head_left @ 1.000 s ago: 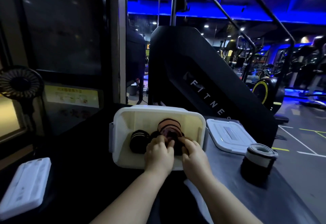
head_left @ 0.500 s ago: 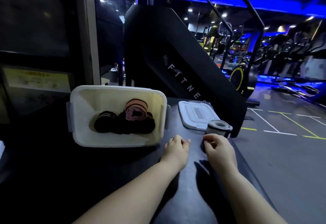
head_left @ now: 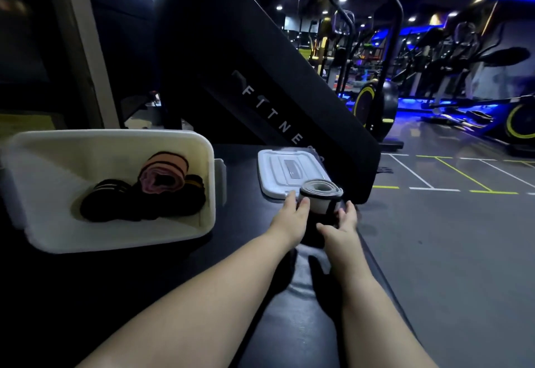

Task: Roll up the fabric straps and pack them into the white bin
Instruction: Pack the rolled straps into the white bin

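Note:
A white bin [head_left: 52, 231] stands on the black table at the left. Inside lie a pink-and-orange rolled strap [head_left: 162, 172] and several dark rolled straps [head_left: 107, 199]. To the right, an upright grey-and-black rolled strap [head_left: 320, 198] stands near the table's right edge. My left hand [head_left: 291, 212] touches its left side with fingers spread. My right hand [head_left: 343, 224] cups its right side, fingers apart. Neither hand has closed around the roll.
The bin's white lid [head_left: 285, 172] lies flat just behind the grey roll. A large black fitness machine [head_left: 260, 78] rises behind the table. The table's right edge drops to the gym floor [head_left: 448, 252] beside my right hand.
Both hands left the bin and moved right to the grey roll, now flanking it on both sides. My view has swung to the right, so the bin sits farther left.

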Demonstrator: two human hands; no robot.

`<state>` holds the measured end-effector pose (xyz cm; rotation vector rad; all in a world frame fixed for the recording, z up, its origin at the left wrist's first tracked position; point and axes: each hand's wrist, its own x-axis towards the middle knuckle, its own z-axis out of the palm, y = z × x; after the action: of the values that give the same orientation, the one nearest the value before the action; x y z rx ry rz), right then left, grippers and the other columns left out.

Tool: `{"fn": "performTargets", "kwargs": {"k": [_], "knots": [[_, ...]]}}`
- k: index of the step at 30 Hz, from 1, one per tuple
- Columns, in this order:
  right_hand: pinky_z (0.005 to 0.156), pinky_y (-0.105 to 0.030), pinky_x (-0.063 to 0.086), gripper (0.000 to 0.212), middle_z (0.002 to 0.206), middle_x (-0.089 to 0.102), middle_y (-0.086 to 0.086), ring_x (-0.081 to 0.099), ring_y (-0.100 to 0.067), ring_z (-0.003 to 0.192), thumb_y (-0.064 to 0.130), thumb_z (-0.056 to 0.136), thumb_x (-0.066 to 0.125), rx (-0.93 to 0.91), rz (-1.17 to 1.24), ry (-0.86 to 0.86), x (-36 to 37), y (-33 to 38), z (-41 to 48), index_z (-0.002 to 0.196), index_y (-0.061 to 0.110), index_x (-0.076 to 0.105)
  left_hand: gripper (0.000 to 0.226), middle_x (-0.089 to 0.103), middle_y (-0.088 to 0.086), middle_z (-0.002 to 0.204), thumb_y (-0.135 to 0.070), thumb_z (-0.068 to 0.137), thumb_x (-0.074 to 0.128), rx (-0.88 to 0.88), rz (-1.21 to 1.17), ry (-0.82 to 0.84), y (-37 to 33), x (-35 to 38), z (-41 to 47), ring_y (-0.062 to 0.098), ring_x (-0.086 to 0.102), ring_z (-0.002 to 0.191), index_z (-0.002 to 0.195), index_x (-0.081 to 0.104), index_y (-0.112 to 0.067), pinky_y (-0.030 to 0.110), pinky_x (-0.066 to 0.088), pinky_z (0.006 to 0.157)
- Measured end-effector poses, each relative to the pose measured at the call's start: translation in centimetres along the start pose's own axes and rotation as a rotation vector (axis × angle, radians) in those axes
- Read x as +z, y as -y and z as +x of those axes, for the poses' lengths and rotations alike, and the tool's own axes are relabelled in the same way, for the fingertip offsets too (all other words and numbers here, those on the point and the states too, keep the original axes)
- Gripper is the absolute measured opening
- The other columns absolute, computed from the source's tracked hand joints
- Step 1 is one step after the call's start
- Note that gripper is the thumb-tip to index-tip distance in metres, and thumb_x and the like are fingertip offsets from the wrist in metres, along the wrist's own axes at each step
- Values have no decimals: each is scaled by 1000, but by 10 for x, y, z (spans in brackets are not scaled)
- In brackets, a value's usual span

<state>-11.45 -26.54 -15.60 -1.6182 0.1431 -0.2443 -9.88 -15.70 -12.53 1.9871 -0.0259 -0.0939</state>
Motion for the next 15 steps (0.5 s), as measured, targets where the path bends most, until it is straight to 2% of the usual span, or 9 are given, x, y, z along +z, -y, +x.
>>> {"fn": "performTargets", "kwargs": {"k": [3, 6, 8, 9, 10, 11, 12, 13, 15], "knots": [[106, -27, 32, 77, 140, 37, 4, 40, -11, 124, 19, 90, 61, 9, -2, -54, -5, -1, 3, 154, 18, 17, 57, 21, 2, 161, -49, 103, 23, -34, 73, -14, 2, 6, 10, 28, 17, 147, 155, 14, -27, 38, 12, 119], [105, -26, 30, 61, 132, 40, -3, 43, -19, 124, 40, 97, 51, -5, -79, -76, -8, 4, 3, 150, 18, 31, 57, 21, 3, 160, -53, 102, 18, -65, 146, -53, 0, 7, 9, 30, 13, 146, 154, 19, -30, 44, 10, 119], [106, -39, 41, 58, 123, 59, -8, 54, -26, 118, 59, 90, 46, -56, -92, -49, -7, 4, 3, 130, 20, 58, 55, 27, 6, 156, -53, 102, 17, -58, 150, -74, 0, 3, 4, 31, 17, 144, 151, 27, -32, 45, 12, 119], [95, -42, 49, 59, 107, 68, -8, 63, -27, 103, 64, 84, 44, -86, -86, -43, -7, 4, 2, 111, 18, 68, 54, 30, 7, 154, -53, 102, 16, -57, 145, -77, 1, 0, 1, 31, 19, 143, 149, 30, -31, 44, 13, 118], [80, -41, 52, 57, 87, 71, -2, 65, -24, 83, 66, 81, 44, -97, -80, -34, -6, 0, 3, 93, 17, 71, 55, 31, 8, 154, -52, 102, 16, -54, 139, -79, 2, -4, -4, 31, 20, 143, 149, 33, -29, 42, 13, 118], [66, -36, 47, 54, 69, 65, 4, 58, -20, 66, 66, 82, 44, -106, -77, -27, -5, -2, 3, 76, 18, 69, 56, 32, 10, 153, -52, 103, 16, -54, 136, -78, 3, -9, -9, 32, 21, 143, 148, 36, -26, 40, 13, 117], [58, -33, 39, 52, 57, 55, 7, 48, -17, 57, 63, 85, 44, -115, -97, -17, -4, 0, 0, 63, 20, 63, 56, 33, 11, 153, -51, 103, 16, -59, 141, -75, 5, -14, -14, 32, 22, 142, 147, 38, -24, 38, 13, 117], [55, -32, 35, 54, 52, 48, 7, 42, -16, 53, 57, 92, 45, -137, -132, -7, -3, 4, -5, 56, 20, 57, 57, 33, 12, 153, -51, 103, 16, -64, 146, -73, 7, -19, -19, 32, 24, 142, 145, 40, -22, 37, 14, 116], [50, -31, 36, 52, 52, 46, -1, 42, -17, 50, 42, 101, 44, -175, -200, 16, -1, 9, -11, 56, 17, 51, 57, 34, 15, 152, -49, 104, 16, -67, 159, -63, 11, -29, -27, 33, 26, 141, 144, 43, -19, 35, 15, 116]]}}
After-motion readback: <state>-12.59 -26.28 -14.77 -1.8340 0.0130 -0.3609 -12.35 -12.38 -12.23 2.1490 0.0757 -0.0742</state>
